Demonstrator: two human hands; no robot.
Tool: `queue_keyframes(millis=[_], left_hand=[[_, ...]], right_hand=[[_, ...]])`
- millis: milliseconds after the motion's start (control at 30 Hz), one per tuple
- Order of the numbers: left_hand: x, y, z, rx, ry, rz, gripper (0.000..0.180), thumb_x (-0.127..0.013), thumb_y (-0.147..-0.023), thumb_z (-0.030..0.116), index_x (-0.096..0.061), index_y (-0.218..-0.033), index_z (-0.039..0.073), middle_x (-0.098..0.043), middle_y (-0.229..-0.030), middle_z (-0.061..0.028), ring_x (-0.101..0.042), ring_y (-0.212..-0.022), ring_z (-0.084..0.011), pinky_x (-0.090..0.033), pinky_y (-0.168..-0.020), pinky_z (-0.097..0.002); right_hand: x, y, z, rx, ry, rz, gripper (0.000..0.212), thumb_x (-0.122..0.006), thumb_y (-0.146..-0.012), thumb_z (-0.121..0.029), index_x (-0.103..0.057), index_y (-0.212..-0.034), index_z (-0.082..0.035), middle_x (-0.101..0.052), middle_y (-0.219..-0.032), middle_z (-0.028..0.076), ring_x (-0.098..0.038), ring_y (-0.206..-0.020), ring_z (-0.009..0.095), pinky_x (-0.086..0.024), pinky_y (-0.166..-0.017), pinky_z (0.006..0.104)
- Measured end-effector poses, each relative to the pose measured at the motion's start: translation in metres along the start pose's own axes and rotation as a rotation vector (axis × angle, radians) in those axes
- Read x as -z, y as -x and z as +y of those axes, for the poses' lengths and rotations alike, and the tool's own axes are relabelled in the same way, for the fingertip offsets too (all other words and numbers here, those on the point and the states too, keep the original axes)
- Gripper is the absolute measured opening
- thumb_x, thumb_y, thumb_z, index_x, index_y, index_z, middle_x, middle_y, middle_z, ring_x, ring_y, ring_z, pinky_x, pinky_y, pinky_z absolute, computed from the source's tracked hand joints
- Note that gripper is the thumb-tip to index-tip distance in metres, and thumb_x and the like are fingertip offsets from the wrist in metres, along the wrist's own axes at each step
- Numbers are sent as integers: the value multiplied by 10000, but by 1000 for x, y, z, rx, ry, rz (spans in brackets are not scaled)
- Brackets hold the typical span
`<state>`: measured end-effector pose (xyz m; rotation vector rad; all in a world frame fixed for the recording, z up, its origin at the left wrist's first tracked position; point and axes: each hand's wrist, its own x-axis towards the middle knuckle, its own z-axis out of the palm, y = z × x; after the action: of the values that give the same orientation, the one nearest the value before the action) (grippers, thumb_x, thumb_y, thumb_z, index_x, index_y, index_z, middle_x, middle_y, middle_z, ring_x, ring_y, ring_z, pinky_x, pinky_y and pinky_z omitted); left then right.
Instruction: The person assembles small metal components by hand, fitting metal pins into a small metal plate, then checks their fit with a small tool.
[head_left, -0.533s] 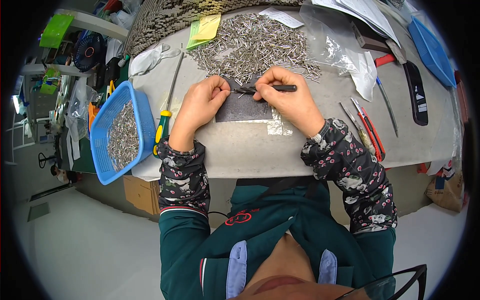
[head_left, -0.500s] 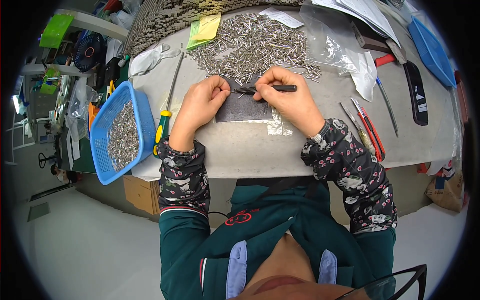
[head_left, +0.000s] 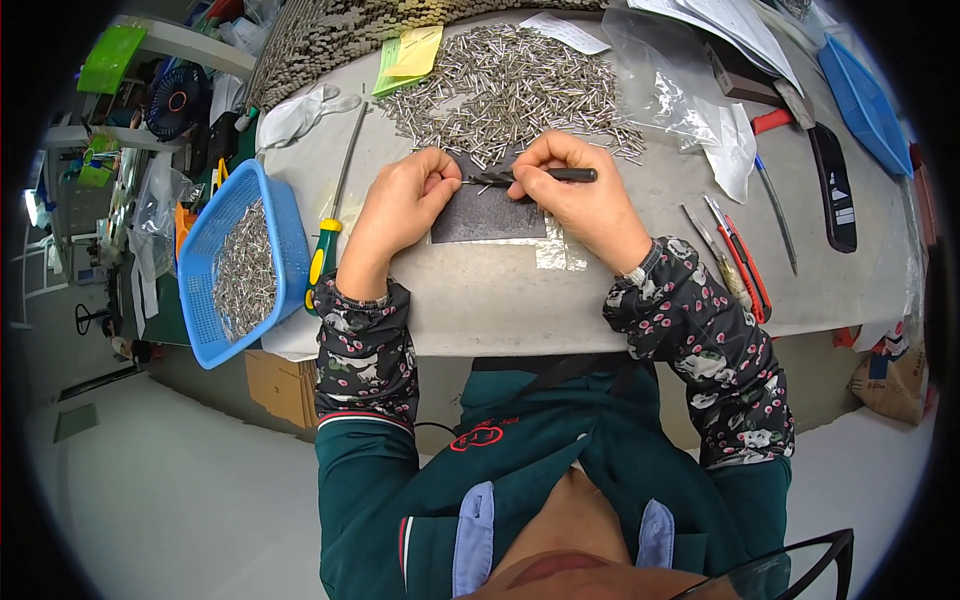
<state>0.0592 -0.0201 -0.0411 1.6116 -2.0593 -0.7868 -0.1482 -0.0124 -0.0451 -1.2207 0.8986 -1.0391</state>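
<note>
— Looking down at the grey table, what do you have in the hands?

— I see my right hand closed around a black-handled tool, held level above a dark square mat. My left hand is pinched shut at the tool's tip; a small metal pin seems to sit there, but I cannot tell for sure.

— And around them?

— A heap of metal pins lies just behind both hands. A blue basket with more pins sits at my left, a green-handled screwdriver beside it.
</note>
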Motion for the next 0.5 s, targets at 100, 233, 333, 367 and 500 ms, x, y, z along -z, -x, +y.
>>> queue_keyframes(millis=[100,233,333,367,500], left_hand=[[0,0,0,1,0,-23,65,-598,-773,74,-578,-796,17,-534,-624,-34,-469,-552,-120,-396,-523,-262],[-1,-2,-2,-19,2,-41,58,-597,-781,50,-566,-792,3,-507,-634,8,-412,-561,-63,-370,-517,-225],[-1,0,3,-14,14,-33,54,-594,-785,50,-568,-793,4,-505,-634,11,-409,-562,-59,-368,-517,-222],[-3,1,5,-15,13,-33,54,-594,-785,50,-568,-793,4,-505,-634,11,-409,-562,-59,-368,-517,-222],[-6,7,15,-6,23,13,64,-594,-763,79,-587,-792,23,-555,-607,-70,-506,-530,-154,-416,-524,-290]], right_hand=[[-1,-1,4,-2,-10,-2,52,-567,-769,-23,-572,-767,28,-590,-720,33,-593,-682,89,-477,-635,218],[1,-3,11,78,50,-19,57,-569,-766,-30,-575,-764,26,-588,-708,31,-586,-675,84,-469,-624,217],[3,-1,11,97,71,-18,55,-572,-761,-33,-578,-756,21,-588,-701,29,-583,-666,84,-466,-616,216],[4,2,9,98,70,-17,55,-572,-761,-33,-578,-756,21,-588,-701,29,-583,-666,84,-466,-616,216],[9,10,-4,68,-32,31,55,-561,-782,-42,-570,-788,13,-592,-712,24,-592,-672,85,-468,-614,209]])
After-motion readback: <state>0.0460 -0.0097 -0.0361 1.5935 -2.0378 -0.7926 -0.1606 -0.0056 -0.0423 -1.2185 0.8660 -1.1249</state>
